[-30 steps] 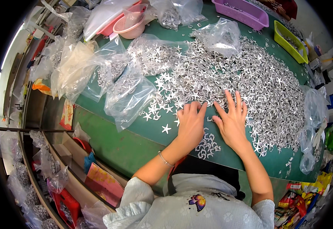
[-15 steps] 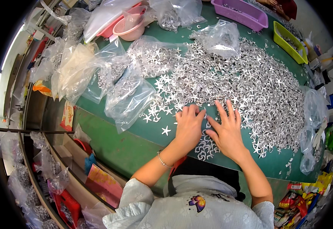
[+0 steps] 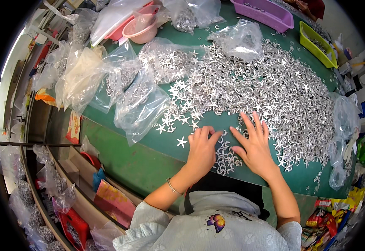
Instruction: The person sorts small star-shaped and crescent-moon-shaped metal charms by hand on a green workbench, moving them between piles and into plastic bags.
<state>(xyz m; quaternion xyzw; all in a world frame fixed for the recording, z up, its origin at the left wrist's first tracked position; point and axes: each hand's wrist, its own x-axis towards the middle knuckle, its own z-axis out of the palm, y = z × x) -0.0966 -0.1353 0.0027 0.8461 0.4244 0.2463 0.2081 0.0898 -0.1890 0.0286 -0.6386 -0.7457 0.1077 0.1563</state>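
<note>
My left hand (image 3: 202,147) lies palm down on the green table, fingers bent and thumb apart, at the left side of a small heap of silver crescent pieces (image 3: 227,158). The thumb tip is next to one crescent at the heap's far end; whether it touches it I cannot tell. My right hand (image 3: 255,146) is spread open on the heap's right side, its longer fingers reaching the near edge of a large pile of mixed silver stars and crescents (image 3: 270,92). A lone silver star (image 3: 182,142) lies left of my left hand.
Clear plastic bags with silver pieces (image 3: 142,100) lie at the left. Behind the pile are a pink basket (image 3: 141,31), a purple tray (image 3: 266,17) and a green tray (image 3: 316,44). A person's hand (image 3: 304,8) shows at the far right. Shelves (image 3: 73,171) stand at left.
My left hand has drawn back toward me and slightly left, away from the large pile to the small heap. My right hand has shifted slightly right and spread from the left one.
</note>
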